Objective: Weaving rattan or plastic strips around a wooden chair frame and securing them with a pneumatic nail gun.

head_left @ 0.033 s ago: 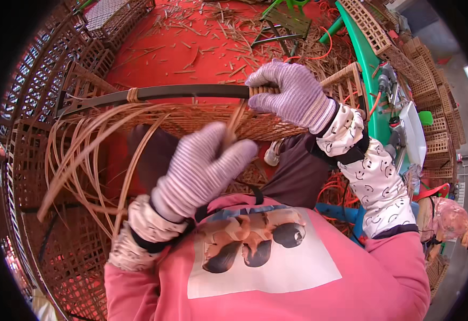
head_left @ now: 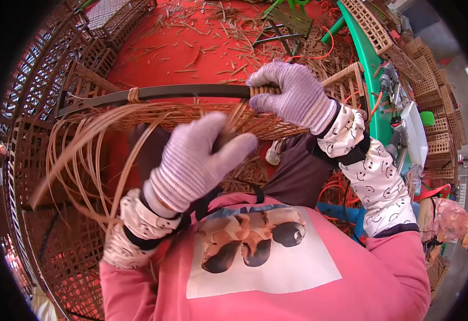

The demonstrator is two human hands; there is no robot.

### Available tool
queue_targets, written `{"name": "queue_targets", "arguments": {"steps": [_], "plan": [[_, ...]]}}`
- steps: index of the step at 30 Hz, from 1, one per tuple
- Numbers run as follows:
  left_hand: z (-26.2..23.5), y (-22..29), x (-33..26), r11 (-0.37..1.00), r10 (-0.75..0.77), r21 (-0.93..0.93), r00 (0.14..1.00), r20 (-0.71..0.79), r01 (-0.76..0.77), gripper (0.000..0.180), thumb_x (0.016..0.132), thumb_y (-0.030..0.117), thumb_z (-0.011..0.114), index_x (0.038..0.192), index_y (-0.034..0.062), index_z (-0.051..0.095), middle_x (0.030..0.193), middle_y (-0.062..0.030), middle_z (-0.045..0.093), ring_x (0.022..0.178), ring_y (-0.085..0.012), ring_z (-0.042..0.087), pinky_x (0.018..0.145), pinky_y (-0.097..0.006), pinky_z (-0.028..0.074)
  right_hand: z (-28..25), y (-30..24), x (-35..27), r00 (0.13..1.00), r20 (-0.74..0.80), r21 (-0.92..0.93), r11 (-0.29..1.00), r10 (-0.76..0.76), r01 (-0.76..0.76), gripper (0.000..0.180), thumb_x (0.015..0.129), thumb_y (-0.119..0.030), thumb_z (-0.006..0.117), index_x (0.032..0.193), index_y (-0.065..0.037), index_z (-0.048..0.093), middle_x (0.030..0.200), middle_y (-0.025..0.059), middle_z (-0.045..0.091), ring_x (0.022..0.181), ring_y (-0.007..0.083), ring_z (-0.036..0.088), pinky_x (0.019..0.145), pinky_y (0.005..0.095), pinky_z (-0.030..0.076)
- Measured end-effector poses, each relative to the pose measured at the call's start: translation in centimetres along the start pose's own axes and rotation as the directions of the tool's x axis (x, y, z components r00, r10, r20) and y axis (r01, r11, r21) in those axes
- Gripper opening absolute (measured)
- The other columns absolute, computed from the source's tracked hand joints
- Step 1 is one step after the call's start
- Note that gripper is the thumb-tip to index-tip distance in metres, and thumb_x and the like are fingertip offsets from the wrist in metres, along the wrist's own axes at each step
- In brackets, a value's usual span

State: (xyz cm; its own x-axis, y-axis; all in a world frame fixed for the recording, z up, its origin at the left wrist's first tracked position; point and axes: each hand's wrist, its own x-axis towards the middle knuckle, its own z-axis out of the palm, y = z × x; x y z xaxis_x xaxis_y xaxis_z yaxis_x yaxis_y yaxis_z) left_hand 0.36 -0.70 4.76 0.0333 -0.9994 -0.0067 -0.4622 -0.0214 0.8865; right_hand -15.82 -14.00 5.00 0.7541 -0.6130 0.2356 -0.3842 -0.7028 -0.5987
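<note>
Nearest us is our pink top (head_left: 293, 305) with its printed white panel. Above it our gloved left hand (head_left: 188, 160) stands before the loose cane strips (head_left: 92, 128), thumb apart from the curled fingers; blur hides the fingertips, so we cannot tell whether they pinch the strip (head_left: 237, 113) that comes down to them from the bar. Our gloved right hand (head_left: 295, 96) is clenched around the dark curved bar (head_left: 191, 91), at its cane-wrapped stretch. The bar runs leftward above a woven panel (head_left: 274, 126), the loose strips arching down at left. Beyond lies the red floor (head_left: 156, 51), strewn with cane scraps, and a small folding stool (head_left: 293, 27). Far right, another person (head_left: 450, 219) bends over.
</note>
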Motion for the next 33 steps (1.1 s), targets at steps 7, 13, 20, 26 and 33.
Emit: {"name": "queue_targets", "arguments": {"steps": [7, 13, 20, 26, 33], "plan": [[-3.2, -0.2, 10.9, 0.804, 0.380, 0.465, 0.921, 0.079, -0.371, 0.031, 0.078, 0.030, 0.071, 0.072, 0.0025, 0.058, 0.059, -0.0081, 0.052, 0.053, -0.0181, 0.046, 0.053, -0.033, 0.042, 1.2, -0.6, -2.0, 0.983, -0.153, -0.125, 0.989, -0.098, 0.079, 0.041, 0.069, -0.023, 0.073, 0.104, -0.010, 0.056, 0.090, 0.0133, 0.064, 0.083, 0.0311, 0.063, 0.071, 0.0395, 0.051], [-2.4, -1.8, 13.6, 0.855, 0.219, 0.458, 0.970, 0.107, -0.244, 0.036, 0.077, 0.036, 0.073, 0.081, 0.0024, 0.059, 0.061, -0.0048, 0.052, 0.055, -0.0137, 0.045, 0.054, -0.032, 0.043, 2.2, -1.4, -1.1, 0.992, -0.113, -0.379, 0.926, -0.050, 0.003, 0.034, 0.071, -0.032, 0.070, 0.099, -0.013, 0.061, 0.090, 0.0121, 0.063, 0.081, 0.0313, 0.063, 0.070, 0.0410, 0.050], [-1.2, -2.0, 5.6, 0.922, 0.370, 0.012, 0.870, -0.326, -0.387, 0.021, 0.083, 0.017, 0.068, 0.093, 0.0024, 0.057, 0.069, -0.0042, 0.059, 0.063, -0.0108, 0.055, 0.057, -0.025, 0.045, 1.4, -1.1, 0.4, 0.999, 0.036, -0.234, 0.972, 0.035, -0.025, 0.026, 0.073, -0.027, 0.067, 0.092, -0.011, 0.064, 0.079, 0.0134, 0.064, 0.079, 0.0311, 0.063, 0.069, 0.0425, 0.050], [1.9, -5.4, 0.3, 0.839, -0.139, -0.539, 0.988, -0.071, 0.079, 0.051, 0.080, 0.009, 0.068, 0.124, -0.0028, 0.045, 0.071, -0.0045, 0.060, 0.063, -0.0077, 0.057, 0.061, -0.023, 0.047, 1.1, -0.6, 1.3, 0.991, 0.107, -0.171, 0.983, 0.083, -0.064, 0.031, 0.069, -0.029, 0.071, 0.092, -0.009, 0.067, 0.081, 0.0146, 0.065, 0.079, 0.0310, 0.064, 0.070, 0.0397, 0.051], [2.3, -3.1, 3.1, 0.748, -0.136, -0.635, 0.981, 0.140, 0.194, 0.037, 0.086, 0.022, 0.059, 0.113, 0.0013, 0.047, 0.060, -0.0033, 0.053, 0.037, -0.0095, 0.043, 0.033, -0.024, 0.032, 1.0, 0.1, 0.9, 0.999, 0.053, -0.131, 0.991, 0.003, 0.004, 0.029, 0.070, -0.027, 0.070, 0.091, -0.008, 0.066, 0.081, 0.0129, 0.064, 0.080, 0.0305, 0.063, 0.071, 0.0385, 0.050]]}}
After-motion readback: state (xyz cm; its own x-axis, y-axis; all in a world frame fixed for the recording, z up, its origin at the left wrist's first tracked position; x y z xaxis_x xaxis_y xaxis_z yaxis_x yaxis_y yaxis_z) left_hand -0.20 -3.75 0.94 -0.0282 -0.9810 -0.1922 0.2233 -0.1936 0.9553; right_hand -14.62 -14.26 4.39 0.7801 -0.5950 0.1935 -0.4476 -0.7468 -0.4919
